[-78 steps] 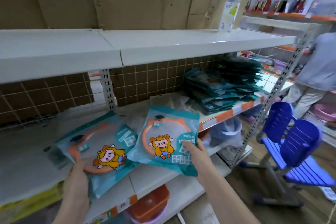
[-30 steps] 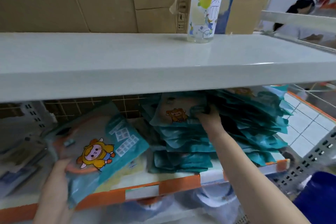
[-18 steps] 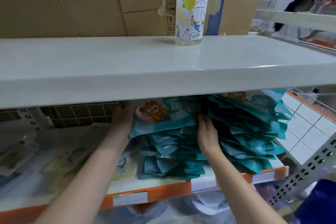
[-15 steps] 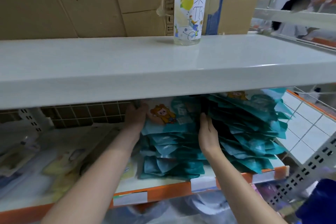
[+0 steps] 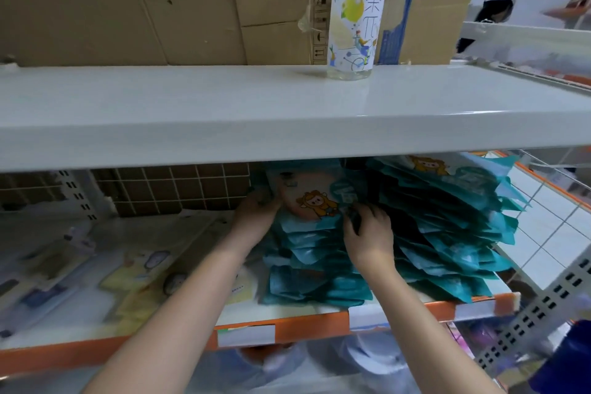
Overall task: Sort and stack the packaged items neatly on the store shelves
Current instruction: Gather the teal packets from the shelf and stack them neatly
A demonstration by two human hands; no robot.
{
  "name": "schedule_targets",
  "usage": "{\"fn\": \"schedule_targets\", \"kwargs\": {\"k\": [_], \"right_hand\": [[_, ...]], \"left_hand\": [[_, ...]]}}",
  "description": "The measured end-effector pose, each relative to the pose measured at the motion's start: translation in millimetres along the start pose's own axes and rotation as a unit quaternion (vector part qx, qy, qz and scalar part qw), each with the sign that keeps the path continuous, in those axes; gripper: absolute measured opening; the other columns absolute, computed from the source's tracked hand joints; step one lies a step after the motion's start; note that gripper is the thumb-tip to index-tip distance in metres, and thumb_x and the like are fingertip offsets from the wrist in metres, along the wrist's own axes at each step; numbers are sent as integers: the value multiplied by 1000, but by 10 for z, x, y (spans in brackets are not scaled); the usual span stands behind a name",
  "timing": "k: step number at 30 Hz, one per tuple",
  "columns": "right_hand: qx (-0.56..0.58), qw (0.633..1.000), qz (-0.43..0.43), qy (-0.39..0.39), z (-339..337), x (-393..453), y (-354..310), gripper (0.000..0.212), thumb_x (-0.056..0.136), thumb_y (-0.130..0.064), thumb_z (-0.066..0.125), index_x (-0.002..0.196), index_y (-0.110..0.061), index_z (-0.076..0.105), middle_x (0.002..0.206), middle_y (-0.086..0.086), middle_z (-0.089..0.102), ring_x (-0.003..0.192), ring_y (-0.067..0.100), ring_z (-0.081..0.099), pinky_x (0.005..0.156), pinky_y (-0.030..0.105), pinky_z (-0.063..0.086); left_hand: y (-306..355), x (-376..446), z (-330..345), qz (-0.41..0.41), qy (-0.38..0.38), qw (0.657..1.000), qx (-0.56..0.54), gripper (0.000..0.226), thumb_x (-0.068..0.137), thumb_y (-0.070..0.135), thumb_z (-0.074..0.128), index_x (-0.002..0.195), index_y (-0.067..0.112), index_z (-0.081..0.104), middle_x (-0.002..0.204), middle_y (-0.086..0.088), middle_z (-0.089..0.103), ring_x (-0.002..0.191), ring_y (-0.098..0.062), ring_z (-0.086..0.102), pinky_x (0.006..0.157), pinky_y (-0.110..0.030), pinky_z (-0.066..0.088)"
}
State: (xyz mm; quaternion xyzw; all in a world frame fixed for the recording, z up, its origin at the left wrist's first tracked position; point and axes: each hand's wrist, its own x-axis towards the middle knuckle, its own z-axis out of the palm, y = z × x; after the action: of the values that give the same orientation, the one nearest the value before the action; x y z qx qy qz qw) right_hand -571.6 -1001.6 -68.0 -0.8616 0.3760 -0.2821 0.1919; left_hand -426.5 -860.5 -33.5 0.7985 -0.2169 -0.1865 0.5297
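Observation:
A teal packet with a cartoon figure [image 5: 315, 201] lies on top of the left stack of teal packets [image 5: 315, 269] on the middle shelf [image 5: 281, 328]. My left hand [image 5: 256, 217] grips the packet's left edge. At its right edge my right hand [image 5: 367, 233] has its fingers curled onto the packet. A second, taller stack of teal packets [image 5: 447, 230] leans beside it on the right, its top almost touching the upper shelf [image 5: 287, 112]. Both forearms reach in under that upper shelf.
A clear labelled bottle [image 5: 356, 16] stands on the upper shelf in front of cardboard boxes [image 5: 179, 3]. Flat clear-wrapped packets [image 5: 134, 278] lie on the left of the middle shelf. A perforated upright [image 5: 543, 307] is at the right; bagged goods [image 5: 319, 365] sit below.
My right hand put its packet on the left stack, then my left hand added the second one. Both hands now hold the top packet's edges, and the right fingers have curled.

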Motion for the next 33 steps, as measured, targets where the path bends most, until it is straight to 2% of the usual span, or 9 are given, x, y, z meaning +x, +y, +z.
{"fn": "schedule_targets", "kwargs": {"k": [3,5,8,12,16,20,26,29,33], "right_hand": [[-33,998,-5,54,7,-131,-179,29,88,-27,56,107,-7,65,114,14,63,117,38,50,105,48,34],[-33,997,-9,69,20,-233,-340,29,86,-27,55,105,-8,66,112,13,63,118,37,50,108,50,31],[25,995,-62,76,82,-395,-628,29,83,-23,51,101,-5,65,107,13,63,107,36,52,94,45,44],[90,994,-63,11,259,-690,-1150,29,91,-18,55,118,-8,59,121,12,55,114,30,50,90,37,43],[133,989,-56,-36,539,-1071,-1683,24,89,-14,56,113,-12,61,110,9,60,97,28,59,77,35,47],[149,983,-21,-109,896,-1473,-2211,23,90,-16,55,111,-11,62,104,6,65,96,24,60,71,27,38],[159,965,-29,-206,1483,-1990,-2913,23,90,-19,57,112,-15,62,107,4,66,89,20,62,72,26,42],[160,959,-28,-233,1708,-2191,-3164,23,92,-23,56,113,-18,61,108,2,64,84,15,59,70,25,39],[152,948,-10,-280,1887,-2346,-3402,24,94,-25,53,117,-21,58,113,-6,60,91,11,60,75,27,48]], "left_hand": [[-90,-109,-249,42,33,998,27,19,91,38,53,79,27,61,84,6,63,89,-20,63,68,-27,46],[-156,-183,-454,39,54,996,58,18,92,31,50,88,21,65,90,1,64,82,-17,60,63,-26,41],[-313,-372,-850,43,106,986,123,21,96,27,48,106,16,63,98,1,59,91,-20,58,69,-26,39],[-726,-678,-1557,47,155,977,140,13,95,24,50,95,17,61,87,-6,61,82,-27,58,67,-31,44],[-1155,-1024,-2378,42,170,968,177,13,93,18,52,88,14,63,77,-3,61,71,-21,54,57,-29,37],[-1687,-1281,-3153,5,193,968,157,21,92,15,52,73,23,57,63,0,58,61,-23,54,51,-29,33],[-2252,-1603,-4059,-39,215,964,152,19,90,15,54,76,26,60,77,-4,69,75,-25,63,69,-37,48],[-2447,-1692,-4365,-52,227,962,146,17,89,13,54,79,23,63,79,-4,69,76,-25,62,69,-36,47],[-2627,-1703,-4626,-82,233,958,144,15,90,15,51,87,20,64,82,-1,68,79,-24,61,69,-33,44]]}}
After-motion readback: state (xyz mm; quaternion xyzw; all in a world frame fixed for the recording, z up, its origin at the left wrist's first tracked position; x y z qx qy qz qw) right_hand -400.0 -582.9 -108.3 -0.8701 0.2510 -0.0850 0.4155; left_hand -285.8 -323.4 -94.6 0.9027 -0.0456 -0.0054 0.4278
